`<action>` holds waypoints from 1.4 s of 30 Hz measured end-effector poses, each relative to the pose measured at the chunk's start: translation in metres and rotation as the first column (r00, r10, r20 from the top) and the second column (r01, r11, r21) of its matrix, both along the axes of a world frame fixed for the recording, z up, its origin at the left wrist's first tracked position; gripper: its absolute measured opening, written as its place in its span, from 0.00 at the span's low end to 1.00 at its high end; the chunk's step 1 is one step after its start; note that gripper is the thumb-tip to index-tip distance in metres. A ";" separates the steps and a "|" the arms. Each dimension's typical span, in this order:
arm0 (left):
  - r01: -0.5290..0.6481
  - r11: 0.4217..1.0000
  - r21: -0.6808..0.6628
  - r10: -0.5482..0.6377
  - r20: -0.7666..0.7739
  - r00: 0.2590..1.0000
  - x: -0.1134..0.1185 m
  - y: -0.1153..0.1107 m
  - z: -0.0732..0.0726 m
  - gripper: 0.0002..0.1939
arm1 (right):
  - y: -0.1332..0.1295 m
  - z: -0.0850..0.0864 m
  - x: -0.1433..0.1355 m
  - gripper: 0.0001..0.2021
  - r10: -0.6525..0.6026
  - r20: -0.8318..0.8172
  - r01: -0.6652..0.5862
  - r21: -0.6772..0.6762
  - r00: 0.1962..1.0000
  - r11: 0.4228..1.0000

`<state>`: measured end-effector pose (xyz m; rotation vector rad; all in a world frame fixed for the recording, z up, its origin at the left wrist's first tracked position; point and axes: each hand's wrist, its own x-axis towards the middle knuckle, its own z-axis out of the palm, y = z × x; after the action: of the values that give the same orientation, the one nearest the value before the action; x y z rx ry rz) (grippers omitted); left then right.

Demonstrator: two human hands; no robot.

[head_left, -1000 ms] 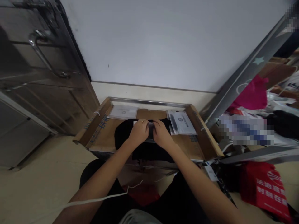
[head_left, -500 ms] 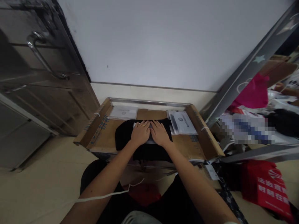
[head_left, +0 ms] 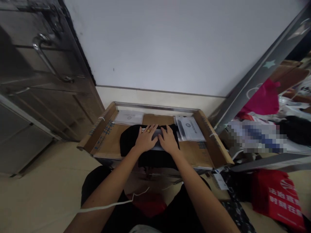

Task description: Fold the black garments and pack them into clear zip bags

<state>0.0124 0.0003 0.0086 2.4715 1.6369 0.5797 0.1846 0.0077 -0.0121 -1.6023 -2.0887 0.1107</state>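
Observation:
Black cloth lies across the middle of a cardboard-lined table, part of it hanging over the front edge. On the cloth rests a flat greyish item, partly hidden by my hands. My left hand lies palm down on its left side, fingers spread, a ring on one finger. My right hand lies on its right side with fingers apart, thumb near the left thumb. Neither hand grips anything.
A flat packet lies at the table's back left, and stacked printed packets at the right. Cardboard flaps rise at both ends. A white cord crosses my left forearm. A red bag stands at lower right.
My hands have moved slightly apart at the fingertips, and more of the greyish item shows between them. The cloth and packets keep their places.

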 end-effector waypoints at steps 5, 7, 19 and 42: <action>0.023 0.999 -0.027 -0.024 -0.030 0.999 -0.005 -0.002 -0.002 0.28 | 0.008 -0.009 0.008 0.23 0.019 -0.110 -0.011 0.068 0.994 0.998; 0.018 1.000 -0.024 -0.019 -0.024 1.000 -0.008 -0.004 -0.003 0.28 | 0.009 -0.010 0.008 0.24 0.041 -0.056 -0.037 0.074 0.998 0.997; -0.173 0.985 0.021 0.169 0.117 0.979 -0.039 -0.001 -0.017 0.28 | 0.004 0.013 -0.001 0.21 -0.018 0.128 0.008 0.082 0.992 0.997; -0.346 0.934 -0.088 0.341 0.509 0.791 -0.052 0.011 -0.020 0.20 | 0.060 0.084 -0.007 0.17 0.329 0.007 -0.257 -0.606 0.944 0.753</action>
<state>-0.0398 0.0111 -0.0115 1.7779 1.8333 1.1793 0.1771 0.0679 0.0718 -1.6061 -2.5483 0.8971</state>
